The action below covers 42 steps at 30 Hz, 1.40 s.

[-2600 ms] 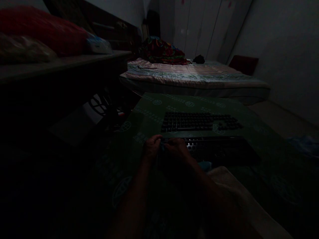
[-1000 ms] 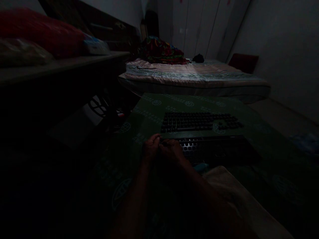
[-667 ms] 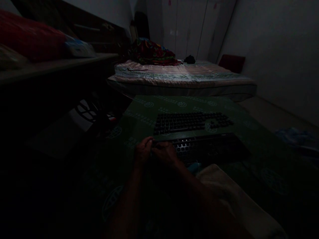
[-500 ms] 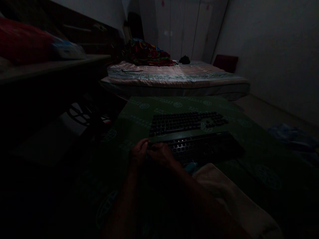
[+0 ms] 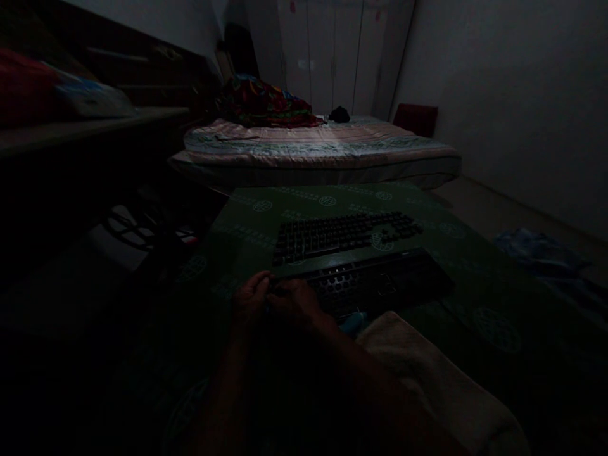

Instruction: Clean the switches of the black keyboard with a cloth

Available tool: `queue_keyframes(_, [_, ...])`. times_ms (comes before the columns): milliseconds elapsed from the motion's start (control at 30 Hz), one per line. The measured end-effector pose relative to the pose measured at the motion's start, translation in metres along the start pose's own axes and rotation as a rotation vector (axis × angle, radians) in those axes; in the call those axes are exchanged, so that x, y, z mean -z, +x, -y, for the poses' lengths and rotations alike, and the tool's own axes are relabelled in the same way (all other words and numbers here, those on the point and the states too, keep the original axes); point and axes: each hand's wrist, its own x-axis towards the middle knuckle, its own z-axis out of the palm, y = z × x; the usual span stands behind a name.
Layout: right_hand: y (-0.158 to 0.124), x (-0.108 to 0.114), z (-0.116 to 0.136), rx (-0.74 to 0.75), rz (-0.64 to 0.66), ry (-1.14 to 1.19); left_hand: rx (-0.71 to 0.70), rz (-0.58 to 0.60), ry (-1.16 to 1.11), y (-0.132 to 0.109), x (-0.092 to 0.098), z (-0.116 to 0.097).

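Note:
A black keyboard base [image 5: 375,285], its keycaps off over at least part of it, lies across the green table. My left hand [image 5: 249,297] is closed at the keyboard's left end, thumb and fingers against its edge. Close beside it, my right hand [image 5: 299,301] is curled with fingertips down over the same end; what it pinches is hidden in the dark. Behind the base, black keycaps [image 5: 327,234] are laid out in keyboard order. A teal object [image 5: 354,323], too dim to name, lies at the base's front edge, partly behind my right forearm.
A beige cloth [image 5: 418,367] lies at the front right of the green printed table cover [image 5: 304,197]. Beyond stands a bed [image 5: 332,149] with a dark red patterned blanket [image 5: 270,104]. To the left is a shelf [image 5: 156,116]; clothes [image 5: 536,250] lie on the floor at right.
The whole view has shifted a little, so things appear farther left. Both hands stay at the keyboard's left end, with hardly any change in their grip.

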Motion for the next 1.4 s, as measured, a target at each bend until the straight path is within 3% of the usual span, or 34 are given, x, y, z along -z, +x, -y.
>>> queue_keyframes(500, [-0.0004, 0.0063, 0.01, -0.003, 0.047, -0.26, -0.022, -0.002, -0.012, 0.0009, 0.0, 0.0021])
queue_keyframes(1400, [0.0007, 0.0007, 0.0007, 0.012, -0.012, -0.178, 0.004, -0.021, -0.014, -0.0014, 0.0005, -0.0028])
